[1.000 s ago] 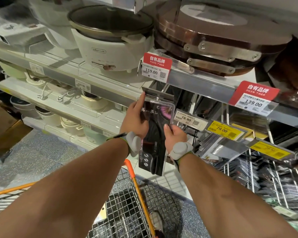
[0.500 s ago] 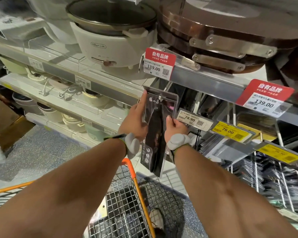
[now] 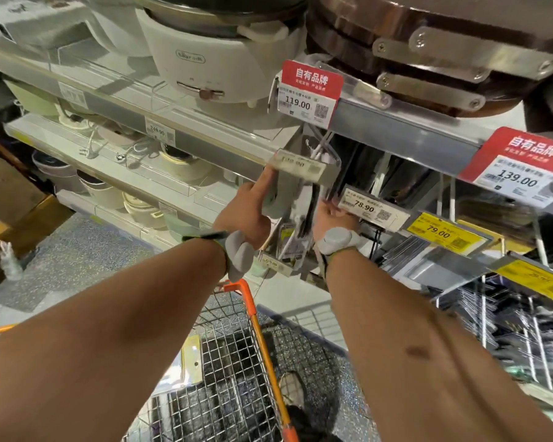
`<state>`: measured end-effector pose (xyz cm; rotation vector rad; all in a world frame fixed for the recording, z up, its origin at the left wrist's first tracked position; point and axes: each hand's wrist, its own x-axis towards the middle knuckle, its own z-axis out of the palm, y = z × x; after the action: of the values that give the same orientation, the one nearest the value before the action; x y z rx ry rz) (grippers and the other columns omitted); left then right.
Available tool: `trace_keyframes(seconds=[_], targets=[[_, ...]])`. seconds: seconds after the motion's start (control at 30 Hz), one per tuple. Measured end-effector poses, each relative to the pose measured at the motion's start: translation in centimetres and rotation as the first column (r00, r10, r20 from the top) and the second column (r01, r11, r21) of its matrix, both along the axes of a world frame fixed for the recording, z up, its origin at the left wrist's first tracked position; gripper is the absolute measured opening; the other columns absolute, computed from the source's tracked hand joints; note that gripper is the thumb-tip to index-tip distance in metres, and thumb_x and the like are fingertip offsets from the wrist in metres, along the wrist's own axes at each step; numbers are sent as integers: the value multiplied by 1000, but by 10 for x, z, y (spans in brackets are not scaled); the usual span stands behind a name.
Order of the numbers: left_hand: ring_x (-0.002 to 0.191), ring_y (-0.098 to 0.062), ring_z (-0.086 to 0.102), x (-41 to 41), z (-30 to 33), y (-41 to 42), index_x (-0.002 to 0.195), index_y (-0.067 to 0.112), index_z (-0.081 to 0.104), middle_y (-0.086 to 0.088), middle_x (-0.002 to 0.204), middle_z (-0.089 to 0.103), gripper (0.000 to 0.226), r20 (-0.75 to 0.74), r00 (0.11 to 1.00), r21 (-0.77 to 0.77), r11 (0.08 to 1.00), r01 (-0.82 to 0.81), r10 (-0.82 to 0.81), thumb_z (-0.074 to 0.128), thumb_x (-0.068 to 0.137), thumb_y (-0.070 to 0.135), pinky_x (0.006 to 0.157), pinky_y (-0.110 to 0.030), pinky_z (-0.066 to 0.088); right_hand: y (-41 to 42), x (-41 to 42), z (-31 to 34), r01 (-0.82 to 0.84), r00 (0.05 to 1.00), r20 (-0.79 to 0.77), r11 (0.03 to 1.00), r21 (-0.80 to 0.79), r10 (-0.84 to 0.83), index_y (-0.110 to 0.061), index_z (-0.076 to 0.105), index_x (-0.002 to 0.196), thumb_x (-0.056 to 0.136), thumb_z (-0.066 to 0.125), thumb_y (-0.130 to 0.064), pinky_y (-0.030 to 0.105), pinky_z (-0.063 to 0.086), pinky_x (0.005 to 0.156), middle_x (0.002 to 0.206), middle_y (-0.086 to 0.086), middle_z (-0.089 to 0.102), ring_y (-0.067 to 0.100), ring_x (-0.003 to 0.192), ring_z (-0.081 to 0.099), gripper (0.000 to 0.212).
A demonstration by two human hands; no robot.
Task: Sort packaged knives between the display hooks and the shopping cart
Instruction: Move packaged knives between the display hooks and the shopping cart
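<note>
A packaged knife [image 3: 296, 215] in clear plastic hangs upright under the shelf, its top behind a flipped-up price tag [image 3: 299, 165] on a display hook [image 3: 320, 145]. My left hand [image 3: 248, 212] is at the pack's left edge, its index finger stretched up to the tag. My right hand [image 3: 331, 215] holds the pack's right edge, fingers partly hidden behind it. The shopping cart [image 3: 253, 317], wire mesh with an orange rim, stands below my arms with another pack [image 3: 186, 362] lying in it.
More knife packs hang on hooks at the right [image 3: 524, 330] under yellow price tags [image 3: 441, 232]. Electric cookers [image 3: 211, 59] and round wooden boards [image 3: 444, 43] fill the shelves above. Cardboard boxes [image 3: 10, 199] stand on the floor at the left.
Both hands have pushed the knife pack up and in toward the hook. The hook's price tag is now flipped up over the pack's top. The view has moved closer.
</note>
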<state>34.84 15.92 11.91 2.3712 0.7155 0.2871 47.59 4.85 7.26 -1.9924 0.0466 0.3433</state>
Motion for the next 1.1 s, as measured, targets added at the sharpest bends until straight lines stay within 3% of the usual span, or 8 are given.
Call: trace_keyframes(seconds=[0.27, 0.37, 0.57, 0.73, 0.83, 0.9, 1.0, 1.1], targets=[[98, -32, 56, -39, -18, -6, 149, 50, 15, -12, 119, 48, 90, 15, 1000, -145, 989, -25, 27, 52, 77, 10, 91, -41, 51, -15, -72, 1, -191, 980, 64, 981, 36, 188, -3, 65, 118, 91, 62, -23, 20, 48, 84, 114, 10, 68, 24, 106, 63, 33], [105, -32, 59, -59, -24, -8, 150, 41, 26, -13, 130, 48, 83, -14, 997, -162, 984, -80, 79, 54, 78, 11, 92, -37, 50, -9, -102, 9, -233, 968, 112, 969, 77, 224, -2, 67, 110, 88, 65, -19, 36, 55, 86, 105, 12, 69, 27, 97, 66, 28], [116, -30, 57, -151, -47, -1, 142, 28, 45, -8, 139, 51, 67, -40, 978, -255, 944, -209, 206, 57, 78, 12, 100, -40, 46, 20, -188, 8, -366, 930, 2, 924, 114, 368, -3, 60, 112, 86, 67, -14, 39, 57, 83, 102, 13, 66, 28, 91, 66, 29], [115, -29, 58, -234, -96, 6, 130, 16, 58, -8, 129, 60, 54, -87, 909, -329, 849, -413, 408, 56, 76, 9, 96, -33, 46, 36, -251, -46, -561, 826, -86, 826, -49, 556, -13, 56, 87, 87, 58, -7, 26, 46, 60, 77, 6, 56, 17, 68, 56, 6], [115, -30, 58, -270, -142, 9, 128, 15, 59, -9, 128, 61, 48, -173, 876, -334, 810, -482, 450, 59, 81, 9, 98, -38, 46, 36, -286, -92, -646, 762, -175, 753, -127, 624, -1, 65, 98, 88, 57, -10, 34, 47, 72, 90, 12, 63, 19, 81, 57, 15], [116, -30, 58, -286, -159, 6, 129, 17, 59, -8, 131, 59, 47, -231, 866, -323, 805, -497, 443, 60, 83, 9, 99, -38, 46, 24, -296, -105, -690, 724, -204, 693, -210, 659, -18, 65, 107, 89, 61, -18, 25, 46, 82, 98, 4, 65, 14, 87, 55, 19], [114, -33, 58, -312, -215, 4, 129, 21, 59, -10, 132, 58, 50, -329, 846, -358, 773, -523, 420, 58, 79, 17, 98, -39, 47, 20, -314, -155, -728, 680, -329, 654, -204, 655, -24, 49, 99, 91, 62, -14, 3, 40, 63, 82, -9, 54, -2, 70, 51, 18], [112, -31, 59, -328, -263, 9, 129, 20, 58, -9, 131, 60, 47, -392, 833, -349, 775, -527, 390, 58, 82, 16, 94, -35, 48, 20, -328, -200, -739, 668, -348, 640, -210, 658, -9, 62, 108, 87, 66, -9, 26, 52, 80, 94, 14, 65, 11, 86, 66, 21]])
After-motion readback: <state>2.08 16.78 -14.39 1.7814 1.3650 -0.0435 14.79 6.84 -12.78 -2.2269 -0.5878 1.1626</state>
